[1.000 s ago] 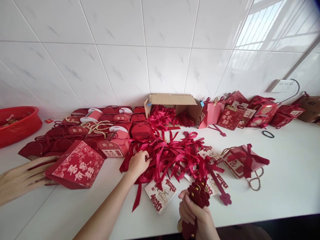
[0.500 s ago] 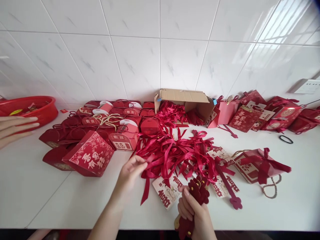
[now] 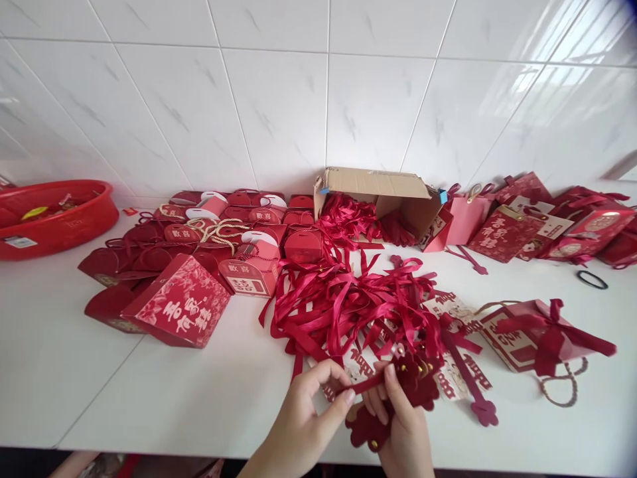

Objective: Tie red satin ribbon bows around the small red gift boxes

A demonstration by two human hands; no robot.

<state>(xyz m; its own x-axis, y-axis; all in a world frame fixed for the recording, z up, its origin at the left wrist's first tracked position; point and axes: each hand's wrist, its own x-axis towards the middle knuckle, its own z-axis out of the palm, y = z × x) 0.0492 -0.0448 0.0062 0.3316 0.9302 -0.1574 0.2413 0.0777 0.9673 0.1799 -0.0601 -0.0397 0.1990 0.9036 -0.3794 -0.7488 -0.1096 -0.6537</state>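
Observation:
My right hand (image 3: 405, 421) is closed round a bundle of dark red flower-ended straps (image 3: 421, 382) with gold studs. Between thumb and forefinger, my left hand (image 3: 313, 415) pinches a narrow red strip (image 3: 369, 383) that runs across to my right fingers. Whether the strip belongs to the bundle or is a separate ribbon, I cannot tell. Just beyond both hands lies a tangled heap of red ribbons (image 3: 343, 305). Printed cards (image 3: 450, 305) stick out from under it, and a loose flower-ended strap (image 3: 470, 378) rests to the right.
Folded red gift boxes (image 3: 182, 302) crowd the left. Behind the heap, an open cardboard box (image 3: 378, 182) holds more ribbons. A finished-looking box with a bow (image 3: 537, 335) sits at right, near a black ring (image 3: 592, 279). A red basin (image 3: 60, 226) stands far left, and a tiled wall (image 3: 279, 113) rises behind.
My left hand has moved right from the ribbon heap to my right hand and now pinches a strip there. Another person's hand at far left has gone from view. The view has shifted slightly.

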